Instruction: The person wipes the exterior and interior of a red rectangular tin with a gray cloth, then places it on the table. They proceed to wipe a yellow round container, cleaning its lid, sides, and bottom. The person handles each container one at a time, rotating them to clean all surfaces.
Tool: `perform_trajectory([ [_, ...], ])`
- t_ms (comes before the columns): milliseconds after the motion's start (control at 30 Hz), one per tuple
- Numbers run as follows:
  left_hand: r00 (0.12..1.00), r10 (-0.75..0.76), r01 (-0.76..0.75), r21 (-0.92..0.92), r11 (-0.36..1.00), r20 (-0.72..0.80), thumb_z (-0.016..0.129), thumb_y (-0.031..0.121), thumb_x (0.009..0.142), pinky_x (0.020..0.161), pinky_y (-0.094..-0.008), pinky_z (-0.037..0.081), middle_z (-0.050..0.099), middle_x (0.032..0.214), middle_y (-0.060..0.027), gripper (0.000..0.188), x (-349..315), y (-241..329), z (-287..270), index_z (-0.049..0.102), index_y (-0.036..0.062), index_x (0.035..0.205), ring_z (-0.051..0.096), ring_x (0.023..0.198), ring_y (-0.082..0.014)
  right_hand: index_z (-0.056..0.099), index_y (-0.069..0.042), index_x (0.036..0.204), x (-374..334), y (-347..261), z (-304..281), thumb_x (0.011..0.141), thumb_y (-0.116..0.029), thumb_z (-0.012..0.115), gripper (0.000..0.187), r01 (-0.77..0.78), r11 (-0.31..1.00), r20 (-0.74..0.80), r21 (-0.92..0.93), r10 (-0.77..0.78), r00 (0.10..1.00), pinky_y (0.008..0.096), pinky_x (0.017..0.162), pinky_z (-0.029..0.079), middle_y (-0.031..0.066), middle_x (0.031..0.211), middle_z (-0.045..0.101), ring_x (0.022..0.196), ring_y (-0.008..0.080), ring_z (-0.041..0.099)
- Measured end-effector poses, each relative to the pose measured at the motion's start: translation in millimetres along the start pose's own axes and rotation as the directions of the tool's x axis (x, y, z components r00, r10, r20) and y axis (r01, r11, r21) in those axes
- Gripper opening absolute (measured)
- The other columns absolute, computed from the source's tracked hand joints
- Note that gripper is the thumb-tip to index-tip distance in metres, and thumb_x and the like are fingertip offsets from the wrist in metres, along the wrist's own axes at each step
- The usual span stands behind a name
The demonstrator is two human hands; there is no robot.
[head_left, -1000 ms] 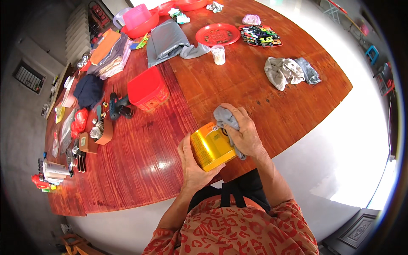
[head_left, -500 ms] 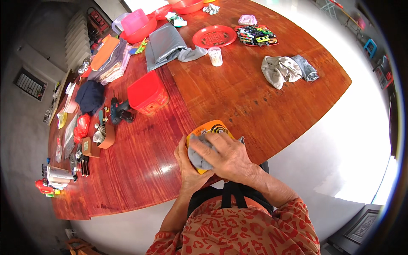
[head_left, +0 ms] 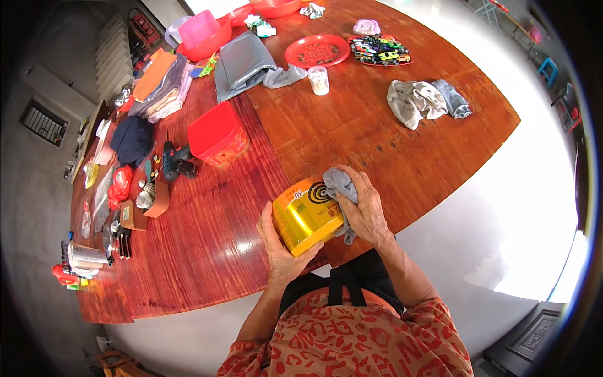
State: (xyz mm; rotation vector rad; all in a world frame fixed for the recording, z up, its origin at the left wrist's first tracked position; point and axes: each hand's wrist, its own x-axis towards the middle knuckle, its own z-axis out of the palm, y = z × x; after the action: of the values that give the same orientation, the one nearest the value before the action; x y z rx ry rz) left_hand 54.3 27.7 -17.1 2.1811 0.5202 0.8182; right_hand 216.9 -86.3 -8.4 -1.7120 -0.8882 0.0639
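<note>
Near the middle of the frame, a yellow container [head_left: 308, 217] with rounded sides and a printed ring pattern is held tilted between the 2 hands, over the near edge of the reddish-brown table [head_left: 207, 264]; whether it touches the wood cannot be told. The left hand [head_left: 282, 254] is spread wide, cradling its lower left side, with 1 digit up the left and another along the bottom edge. The right hand [head_left: 365, 210], fingers bent, clutches a grey cloth [head_left: 339, 183] against its right side, a loose end of the fabric hanging below the hand. Left of centre stands a red lidded box [head_left: 217, 135], with a dark power drill [head_left: 179, 162] just beside it and a brown holder [head_left: 160, 201] full of thin items farther left. At the top centre lie a grey plastic package [head_left: 245, 63] and a round red tray [head_left: 317, 51], with a clear cup [head_left: 319, 81] just below the tray. To their right, small toy cars [head_left: 379, 50] are heaped together, and below these a beige cloth [head_left: 411, 103] lies crumpled, touching a blue-grey cloth [head_left: 452, 99]. A folded fabric stack [head_left: 166, 94] sits at the upper left, above a dark blue cloth [head_left: 133, 139].
</note>
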Motion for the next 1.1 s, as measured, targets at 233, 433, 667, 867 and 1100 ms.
perform_trajectory([
  [233, 0.999, -0.045, 0.044, -0.085, 0.995, -0.013, 0.093, 0.016, 0.061, 0.103, -0.0471, 0.039, 0.035, 0.134, -0.0182, 0.115, -7.0, -16.3, 2.9, 0.020, 0.0039, 0.149, 0.041, 0.125, -0.0349, 0.058, -0.008, 0.124, 1.1, -65.8, 15.0, 0.078, -0.019, 0.072, 0.049, 0.585, 0.735, 0.235, -0.342, -0.536, 0.811, 0.0359, 0.063, 0.058, 0.0108, 0.103, 0.056, 0.084, 0.0254, 0.064],
  [433, 0.998, -0.038, 0.033, -0.090, 0.995, -0.045, 0.095, 0.020, 0.059, 0.102, -0.0454, 0.041, 0.038, 0.134, -0.0170, 0.118, -8.8, -20.8, 1.5, 0.021, 0.0030, 0.149, 0.043, 0.124, -0.0316, 0.058, -0.009, 0.124, 11.8, -54.8, 25.6, 0.076, -0.017, 0.072, 0.051, 0.472, 0.837, 0.152, -0.276, -0.446, 0.882, 0.0361, 0.065, 0.058, 0.0108, 0.098, 0.057, 0.087, 0.0257, 0.065],
  [667, 0.999, -0.014, 0.004, -0.223, 0.975, -0.043, 0.094, 0.017, 0.056, 0.106, -0.0420, 0.039, 0.038, 0.136, -0.0164, 0.123, -12.3, -39.4, -0.1, 0.018, 0.0013, 0.151, 0.044, 0.126, -0.0307, 0.051, -0.005, 0.133, 19.6, -1.8, 20.4, 0.085, -0.006, 0.062, 0.050, -0.004, 0.995, 0.058, 0.097, -0.001, 0.998, 0.0423, 0.084, 0.054, 0.0198, 0.113, 0.059, 0.097, 0.0377, 0.064],
  [867, 0.997, -0.052, 0.034, -0.270, 0.962, -0.060, 0.094, 0.016, 0.057, 0.108, -0.0419, 0.036, 0.036, 0.138, -0.0169, 0.122, -14.3, -43.1, 3.8, 0.018, 0.0008, 0.151, 0.041, 0.129, -0.0303, 0.052, -0.002, 0.132, 12.7, 33.2, 30.3, 0.088, -0.005, 0.062, 0.046, -0.246, 0.910, 0.054, 0.334, 0.243, 0.969, 0.0400, 0.089, 0.053, 0.0184, 0.116, 0.061, 0.102, 0.0351, 0.064],
  [1100, 0.997, -0.025, 0.010, -0.210, 0.978, -0.070, 0.095, 0.018, 0.058, 0.106, -0.0453, 0.037, 0.034, 0.136, -0.0162, 0.122, -10.9, -36.9, 7.2, 0.017, 0.0045, 0.151, 0.040, 0.127, -0.0323, 0.056, -0.007, 0.129, 13.4, -37.4, 12.2, 0.078, -0.009, 0.071, 0.053, 0.276, 0.941, 0.050, -0.195, -0.271, 0.961, 0.0394, 0.074, 0.057, 0.0129, 0.106, 0.059, 0.091, 0.0317, 0.065],
])
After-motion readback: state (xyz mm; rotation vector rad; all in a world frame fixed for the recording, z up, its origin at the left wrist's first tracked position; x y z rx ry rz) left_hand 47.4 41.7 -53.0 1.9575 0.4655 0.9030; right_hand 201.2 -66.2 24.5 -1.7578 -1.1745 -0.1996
